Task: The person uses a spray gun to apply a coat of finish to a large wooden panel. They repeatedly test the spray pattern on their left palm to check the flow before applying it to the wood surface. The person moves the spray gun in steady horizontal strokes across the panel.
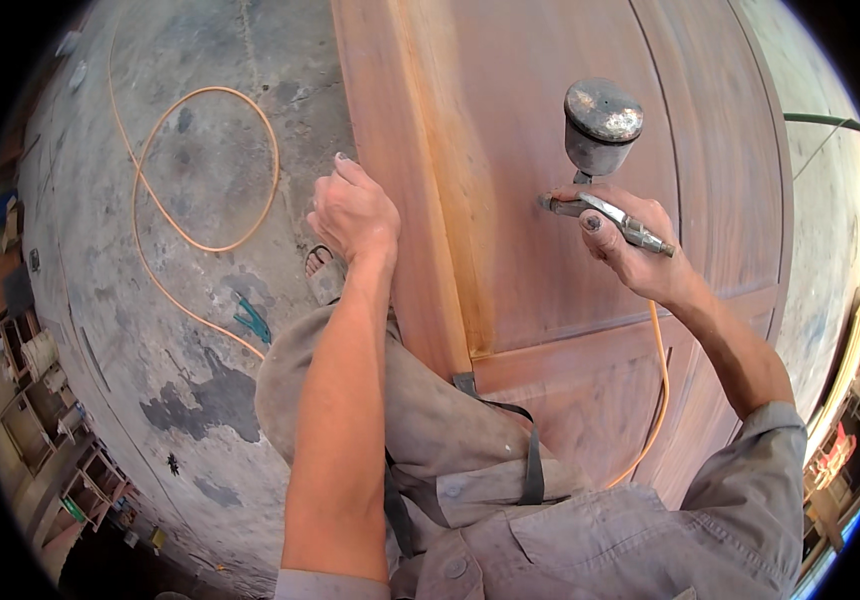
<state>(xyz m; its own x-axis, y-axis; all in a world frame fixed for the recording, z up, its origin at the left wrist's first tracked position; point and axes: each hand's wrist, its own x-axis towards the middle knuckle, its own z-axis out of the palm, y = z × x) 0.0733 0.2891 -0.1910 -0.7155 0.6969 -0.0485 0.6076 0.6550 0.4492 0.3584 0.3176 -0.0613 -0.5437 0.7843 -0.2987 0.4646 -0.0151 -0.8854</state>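
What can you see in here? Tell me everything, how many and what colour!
Wooden panel: one, brown, in the middle
Spray gun: one, silvery, above the panel
Hose: two stretches, orange, looped on the floor and hanging below the gun
Pliers: one, teal, on the floor
Floor: one, grey, mostly left
Clutter: too small to count, mixed, both edges
Clothes: shirt and trousers, greyish, bottom
Left grip: one, bare, near the panel's left edge
Right grip: one, bare, holding the gun

Spray gun above panel; hose loop on floor, left of panel.
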